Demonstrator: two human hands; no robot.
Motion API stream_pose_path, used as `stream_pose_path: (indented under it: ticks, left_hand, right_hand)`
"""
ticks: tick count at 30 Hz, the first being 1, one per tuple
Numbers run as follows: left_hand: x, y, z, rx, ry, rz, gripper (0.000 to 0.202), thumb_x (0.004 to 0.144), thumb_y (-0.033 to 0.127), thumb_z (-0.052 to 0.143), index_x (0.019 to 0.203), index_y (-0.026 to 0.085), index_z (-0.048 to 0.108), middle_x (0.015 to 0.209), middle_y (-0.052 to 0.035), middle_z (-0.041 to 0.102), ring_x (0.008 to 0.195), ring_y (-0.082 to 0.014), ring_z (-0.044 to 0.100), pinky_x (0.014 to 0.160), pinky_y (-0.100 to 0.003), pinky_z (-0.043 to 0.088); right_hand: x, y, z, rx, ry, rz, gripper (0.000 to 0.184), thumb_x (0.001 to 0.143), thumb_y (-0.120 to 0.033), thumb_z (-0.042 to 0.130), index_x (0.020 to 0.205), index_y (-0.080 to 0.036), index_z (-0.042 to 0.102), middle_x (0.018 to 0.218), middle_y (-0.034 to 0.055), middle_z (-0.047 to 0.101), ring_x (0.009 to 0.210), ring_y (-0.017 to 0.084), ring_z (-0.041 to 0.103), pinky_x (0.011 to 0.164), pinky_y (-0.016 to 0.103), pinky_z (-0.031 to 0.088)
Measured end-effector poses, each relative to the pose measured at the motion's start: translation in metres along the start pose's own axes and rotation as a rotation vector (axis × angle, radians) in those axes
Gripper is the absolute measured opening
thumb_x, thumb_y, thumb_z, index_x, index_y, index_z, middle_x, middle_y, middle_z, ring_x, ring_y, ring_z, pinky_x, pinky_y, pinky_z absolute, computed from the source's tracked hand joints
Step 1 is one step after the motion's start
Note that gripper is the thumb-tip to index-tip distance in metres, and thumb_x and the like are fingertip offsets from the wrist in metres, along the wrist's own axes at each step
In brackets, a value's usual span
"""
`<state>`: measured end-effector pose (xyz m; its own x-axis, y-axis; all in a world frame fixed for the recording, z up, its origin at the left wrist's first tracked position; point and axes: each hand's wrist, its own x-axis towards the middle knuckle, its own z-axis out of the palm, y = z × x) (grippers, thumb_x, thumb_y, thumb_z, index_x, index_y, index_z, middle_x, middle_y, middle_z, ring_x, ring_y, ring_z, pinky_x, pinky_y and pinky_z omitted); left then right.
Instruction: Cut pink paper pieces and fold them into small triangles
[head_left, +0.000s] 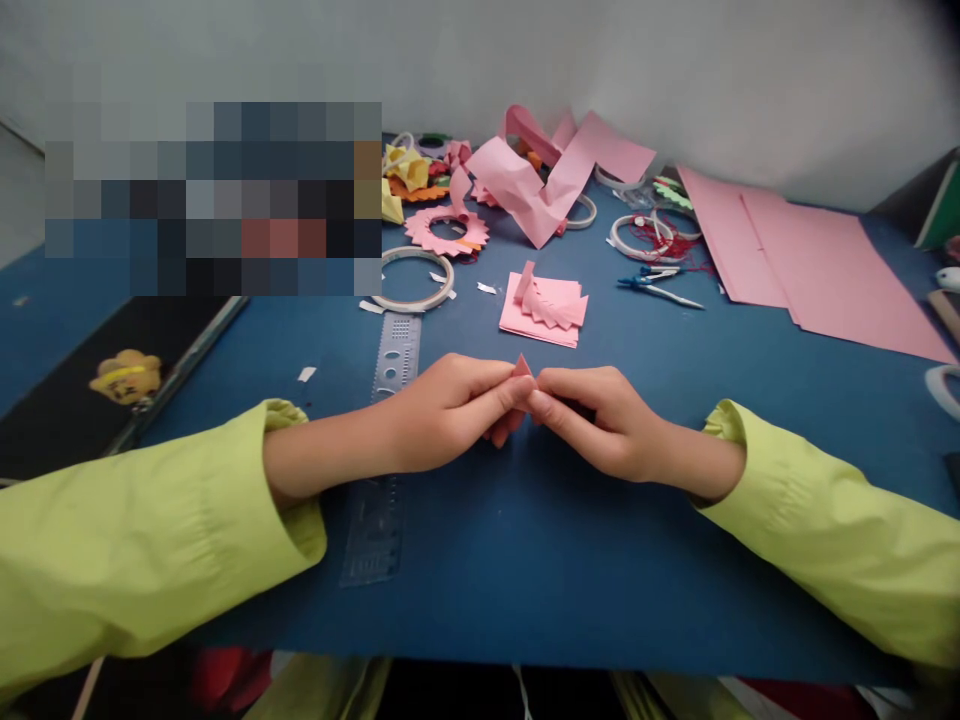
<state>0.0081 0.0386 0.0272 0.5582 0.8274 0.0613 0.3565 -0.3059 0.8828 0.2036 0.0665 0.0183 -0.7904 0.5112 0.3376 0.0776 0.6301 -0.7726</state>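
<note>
A small folded piece of pink paper (523,368) is pinched between my two hands above the table, its pointed tip sticking up past the fingers. My left hand (457,408) is closed on it, thumb pressed against the index finger. From the other side, my right hand (600,420) closes on the same piece; the fingers hide most of it. Just beyond lies a stack of pink paper squares (517,318), with a row of interlocked pink folded pieces (553,303) on top. A clear ruler (375,535) passes under my left wrist.
Pink sheets (825,260) lie at the back right, near a compass (660,285) and red thread (667,245). Tape rolls (413,280), a pink folded ring (448,232) and crumpled pink paper (540,185) crowd the back. A dark case with a bear charm (126,377) is at left.
</note>
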Motion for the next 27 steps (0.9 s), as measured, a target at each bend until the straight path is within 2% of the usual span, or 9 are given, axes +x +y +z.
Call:
stream_pose_path:
  ticks: [2,6,10,12,15,17,21,25,27]
  left_hand:
    - [-0.0007,0.0009,0.0003,-0.012,0.003,-0.01,0.036,0.096,0.029,0.036,0.067,0.016,0.053,0.063,0.0025,0.057,0.06,-0.0081,0.054,0.06,-0.018,0.042]
    - [-0.0023,0.0006,0.0028,0.026,0.105,0.012,0.021,0.093,0.022,0.042,0.078,0.015,0.054,0.065,0.0043,0.055,0.059,-0.0066,0.052,0.057,-0.016,0.041]
    - [-0.0034,-0.0011,0.0049,0.118,0.105,0.091,0.018,0.087,0.007,0.043,0.076,0.016,0.054,0.057,0.0076,0.05,0.05,-0.004,0.044,0.052,-0.014,0.036]
    - [-0.0034,-0.0005,0.0047,0.145,0.114,0.095,0.017,0.087,0.009,0.045,0.075,0.016,0.055,0.057,0.0075,0.05,0.05,-0.0042,0.044,0.052,-0.015,0.035]
    - [-0.0025,0.0012,0.003,0.085,0.088,0.024,0.02,0.093,0.022,0.044,0.077,0.016,0.056,0.059,0.006,0.051,0.053,-0.0059,0.046,0.053,-0.017,0.037]
    - [-0.0014,0.0013,0.0017,0.034,0.05,-0.002,0.023,0.095,0.025,0.04,0.078,0.016,0.053,0.062,0.0051,0.053,0.056,-0.0067,0.049,0.055,-0.017,0.039]
    - [-0.0001,-0.0012,0.0008,0.069,0.036,0.024,0.023,0.093,0.019,0.039,0.073,0.016,0.05,0.062,0.0051,0.053,0.055,-0.0064,0.048,0.055,-0.017,0.038]
    - [-0.0004,-0.0014,0.001,0.161,-0.003,0.111,0.022,0.084,0.004,0.042,0.069,0.016,0.053,0.058,0.0062,0.053,0.053,-0.0054,0.047,0.055,-0.016,0.036]
    - [-0.0002,-0.0008,0.0007,0.141,-0.032,0.1,0.022,0.085,0.006,0.042,0.072,0.017,0.056,0.06,0.0062,0.054,0.054,-0.0054,0.049,0.057,-0.015,0.038]
  right_hand:
    - [0.0006,-0.0001,-0.0004,-0.007,0.011,0.019,0.018,0.093,-0.016,0.046,0.083,-0.014,0.061,0.073,-0.0013,0.063,0.061,0.004,0.051,0.06,0.015,0.04]
    - [0.0009,-0.0002,-0.0005,-0.035,0.013,0.04,0.021,0.093,-0.019,0.046,0.074,-0.014,0.057,0.06,-0.0051,0.048,0.053,0.004,0.038,0.052,0.016,0.033]
    - [0.0002,0.0,0.0015,-0.094,-0.04,0.052,0.024,0.088,-0.017,0.048,0.065,-0.016,0.046,0.057,-0.0064,0.036,0.052,0.004,0.029,0.05,0.018,0.028]
    - [0.0003,-0.0003,0.0024,-0.09,-0.028,0.05,0.026,0.086,-0.015,0.05,0.062,-0.016,0.042,0.056,-0.0068,0.034,0.052,0.004,0.027,0.049,0.017,0.026]
    - [0.0007,-0.0011,0.0027,-0.079,0.011,0.034,0.025,0.087,-0.015,0.049,0.063,-0.016,0.044,0.056,-0.0067,0.034,0.052,0.003,0.028,0.049,0.017,0.027]
    - [0.0011,-0.0014,0.0023,-0.1,0.058,0.045,0.025,0.089,-0.017,0.048,0.064,-0.015,0.047,0.055,-0.0068,0.034,0.051,0.004,0.027,0.048,0.017,0.027]
    - [0.0016,-0.0019,0.001,-0.102,0.037,0.101,0.028,0.09,-0.021,0.047,0.063,-0.015,0.05,0.056,-0.0053,0.042,0.05,0.004,0.032,0.048,0.018,0.029]
    - [0.0016,-0.0032,0.0005,-0.078,-0.01,0.085,0.025,0.089,-0.019,0.049,0.066,-0.013,0.057,0.057,-0.0031,0.053,0.051,0.004,0.042,0.052,0.016,0.035]
    - [0.0013,-0.0037,0.0003,-0.075,0.0,0.067,0.029,0.091,-0.018,0.047,0.066,-0.013,0.059,0.056,-0.0029,0.054,0.05,0.003,0.043,0.053,0.015,0.036]
